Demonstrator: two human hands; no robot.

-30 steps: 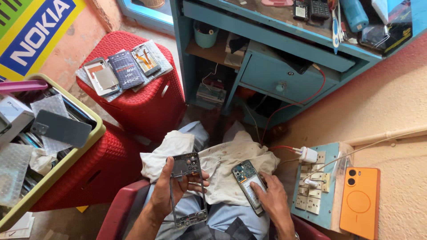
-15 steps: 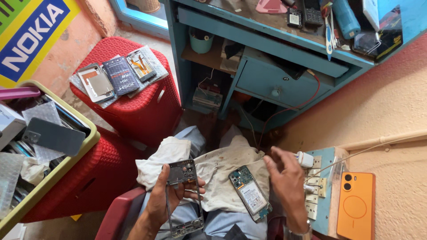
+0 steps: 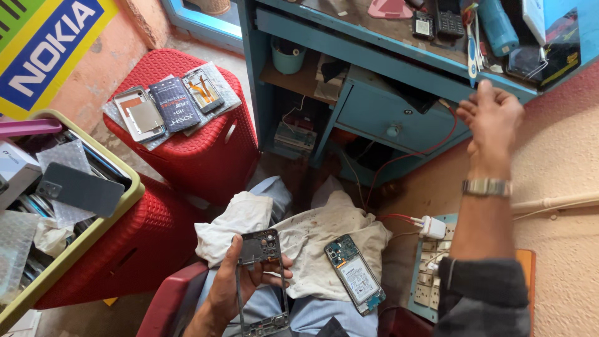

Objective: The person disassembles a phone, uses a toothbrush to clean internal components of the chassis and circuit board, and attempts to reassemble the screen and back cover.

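One yellow-green tray [image 3: 118, 209] at the left holds a dark phone back cover [image 3: 80, 189] and bubble wrap [image 3: 62, 156]. The left hand [image 3: 234, 284] grips a bare phone frame [image 3: 261, 281] over the lap. An opened phone [image 3: 354, 273] lies on the cloth [image 3: 318, 240], just right of it. The right hand [image 3: 493, 118] is raised, open and empty, near the blue worktop [image 3: 374, 43].

2 red stools [image 3: 187, 150], 1 phone frame [image 3: 261, 281], 1 opened phone [image 3: 354, 274], 2 hands [image 3: 234, 284].

The phone frame [image 3: 262, 281] runs off the bottom edge, its upper part partly hidden by the left hand [image 3: 234, 284]
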